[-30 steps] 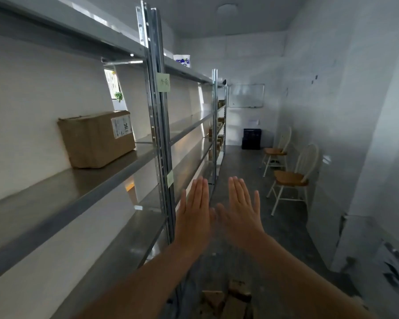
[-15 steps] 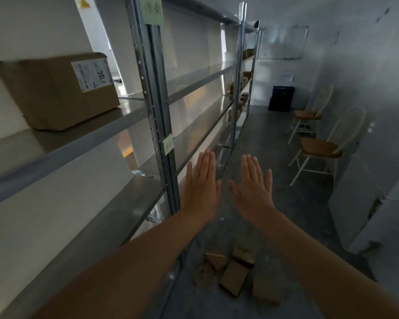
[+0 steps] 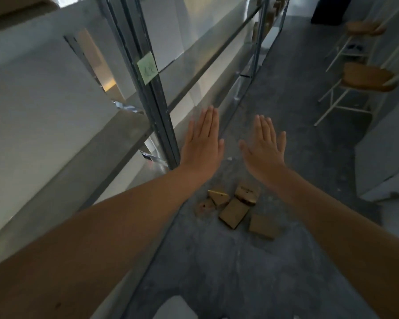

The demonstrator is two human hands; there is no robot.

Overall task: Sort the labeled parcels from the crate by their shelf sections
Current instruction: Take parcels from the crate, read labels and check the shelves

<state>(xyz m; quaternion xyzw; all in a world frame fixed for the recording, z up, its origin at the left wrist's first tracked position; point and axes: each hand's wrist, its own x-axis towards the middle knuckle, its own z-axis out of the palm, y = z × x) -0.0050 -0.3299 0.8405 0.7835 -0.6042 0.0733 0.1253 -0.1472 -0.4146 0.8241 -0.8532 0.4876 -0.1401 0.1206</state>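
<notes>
Several small brown cardboard parcels [image 3: 234, 211] lie scattered on the grey floor below my hands. My left hand [image 3: 204, 140] is stretched out flat, palm down, holding nothing, beside the metal shelf upright [image 3: 152, 88]. My right hand [image 3: 264, 147] is also flat and empty, a short gap to the right of the left one. Both hover well above the parcels. A pale green section label [image 3: 147, 67] is stuck on the upright. No crate is in view.
Long metal shelves [image 3: 115, 143] run along the left wall. A corner of a large cardboard box [image 3: 14, 5] shows at the top left. Two wooden-seated chairs [image 3: 366, 77] stand at the right, with a dark bin [image 3: 327, 10] at the far end.
My view has tilted down towards the floor, so the parcels now sit mid-frame and the big box has slid almost out of sight. My hands have drawn slightly apart.
</notes>
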